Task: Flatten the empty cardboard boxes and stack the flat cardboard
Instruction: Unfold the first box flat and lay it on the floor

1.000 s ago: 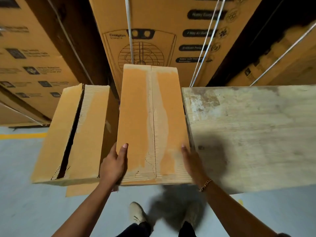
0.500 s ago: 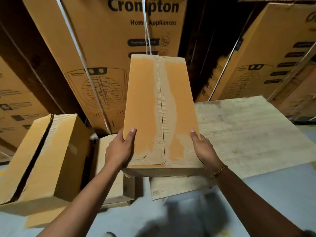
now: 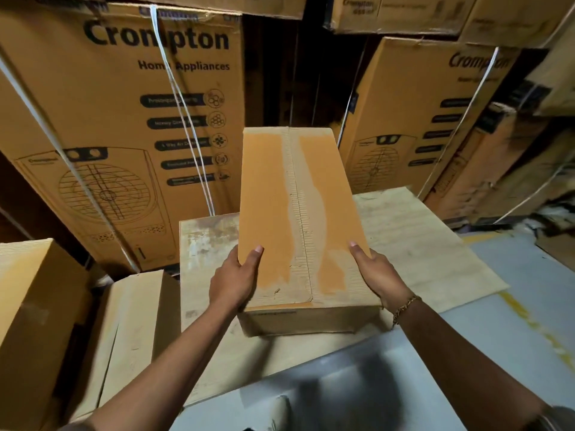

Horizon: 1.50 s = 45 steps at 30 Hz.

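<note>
Closed still, tall orange box, tape-stripped centre seam, both hands clasping its sides

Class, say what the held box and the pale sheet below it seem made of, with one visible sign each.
The box: corrugated cardboard, matt orange-brown; fluted ribs show where the skin is torn along the seam. The sheet: perhaps plywood or board, pale, scuffed; faint grain-like lines.

held box: orange-tan, pale torn strip along centre seam | board under it: pale, stained | big cartons: tan, dark print, white straps | floor: grey, yellow line
</note>
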Each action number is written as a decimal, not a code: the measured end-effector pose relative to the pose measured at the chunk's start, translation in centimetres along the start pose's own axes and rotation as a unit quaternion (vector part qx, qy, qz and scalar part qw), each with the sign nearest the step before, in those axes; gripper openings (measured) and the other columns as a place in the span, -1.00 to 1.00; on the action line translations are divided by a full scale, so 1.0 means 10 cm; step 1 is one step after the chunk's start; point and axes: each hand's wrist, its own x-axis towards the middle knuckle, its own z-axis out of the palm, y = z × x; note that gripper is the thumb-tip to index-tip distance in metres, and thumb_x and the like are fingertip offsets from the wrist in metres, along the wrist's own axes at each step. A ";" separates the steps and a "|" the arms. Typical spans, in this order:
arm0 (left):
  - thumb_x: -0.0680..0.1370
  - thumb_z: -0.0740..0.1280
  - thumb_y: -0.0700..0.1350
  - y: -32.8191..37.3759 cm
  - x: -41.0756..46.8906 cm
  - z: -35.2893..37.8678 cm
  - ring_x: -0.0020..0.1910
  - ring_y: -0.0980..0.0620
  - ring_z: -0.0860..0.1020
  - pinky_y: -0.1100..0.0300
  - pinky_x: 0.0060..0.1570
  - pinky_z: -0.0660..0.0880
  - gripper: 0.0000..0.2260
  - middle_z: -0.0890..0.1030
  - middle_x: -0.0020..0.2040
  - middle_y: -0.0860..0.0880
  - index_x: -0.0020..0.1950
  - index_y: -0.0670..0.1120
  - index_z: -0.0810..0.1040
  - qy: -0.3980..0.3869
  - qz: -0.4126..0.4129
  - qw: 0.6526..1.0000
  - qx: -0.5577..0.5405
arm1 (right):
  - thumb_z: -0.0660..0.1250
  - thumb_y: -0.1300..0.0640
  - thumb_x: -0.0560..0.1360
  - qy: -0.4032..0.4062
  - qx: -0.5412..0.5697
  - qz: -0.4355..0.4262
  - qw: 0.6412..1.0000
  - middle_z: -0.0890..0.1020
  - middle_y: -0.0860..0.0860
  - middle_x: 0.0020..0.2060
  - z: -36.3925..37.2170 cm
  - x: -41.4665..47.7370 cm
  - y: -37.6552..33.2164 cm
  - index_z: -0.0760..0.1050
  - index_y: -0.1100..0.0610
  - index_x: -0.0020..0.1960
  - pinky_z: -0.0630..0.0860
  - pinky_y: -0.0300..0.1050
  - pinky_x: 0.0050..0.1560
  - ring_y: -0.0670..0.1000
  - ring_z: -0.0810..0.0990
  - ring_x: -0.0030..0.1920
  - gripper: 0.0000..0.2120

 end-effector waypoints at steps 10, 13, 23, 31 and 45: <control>0.54 0.09 0.47 0.34 0.49 1.04 0.11 -0.15 0.61 -0.07 0.12 0.55 -0.36 0.67 0.20 -0.02 0.36 0.04 0.52 0.003 -0.037 0.999 0.026 | 0.15 -0.56 0.41 -0.014 -0.042 0.029 0.999 0.40 0.08 0.52 -0.60 1.04 0.24 0.29 0.12 0.57 0.28 0.10 0.51 0.15 0.37 0.49 -0.02; 0.55 0.09 0.46 0.44 0.56 1.26 0.05 -0.15 0.60 -0.05 0.07 0.56 -0.36 0.67 0.10 -0.06 0.26 -0.02 0.56 0.009 -0.054 0.997 0.047 | 0.14 -0.49 0.49 -0.010 -0.078 0.021 0.997 0.35 0.10 0.54 -0.73 1.28 0.29 0.26 0.15 0.58 0.25 0.08 0.49 0.17 0.33 0.51 -0.09; 0.56 -0.02 0.46 0.51 0.47 1.98 -0.15 -0.10 0.57 0.03 -0.12 0.54 -0.30 0.61 -0.13 -0.08 0.11 -0.13 0.52 0.038 -0.101 0.979 0.172 | 0.05 -0.49 0.53 -0.041 -0.231 -0.010 0.972 0.51 0.13 0.42 -1.08 1.83 0.59 0.37 0.14 0.53 0.41 0.06 0.34 0.20 0.49 0.38 -0.14; 0.57 0.00 0.45 0.61 0.34 2.37 -0.17 -0.12 0.56 0.07 -0.25 0.43 -0.31 0.61 -0.13 -0.07 0.24 -0.13 0.46 0.093 -0.123 0.967 0.203 | -0.04 -0.53 0.50 -0.071 -0.254 -0.023 0.964 0.54 0.14 0.39 -1.21 2.02 1.00 0.36 0.10 0.52 0.48 0.15 0.30 0.24 0.53 0.33 -0.12; 0.35 0.02 0.64 1.24 0.19 2.78 0.63 -0.16 -0.09 -0.40 0.46 -0.04 0.06 -0.11 0.67 -0.09 0.65 -0.01 -0.03 0.057 0.003 0.922 0.382 | 0.16 -0.28 0.58 -0.097 -0.341 -0.212 0.911 -0.01 -0.03 0.65 -1.12 2.03 0.72 -0.04 0.00 0.65 0.14 0.17 0.54 0.10 0.02 0.62 -0.23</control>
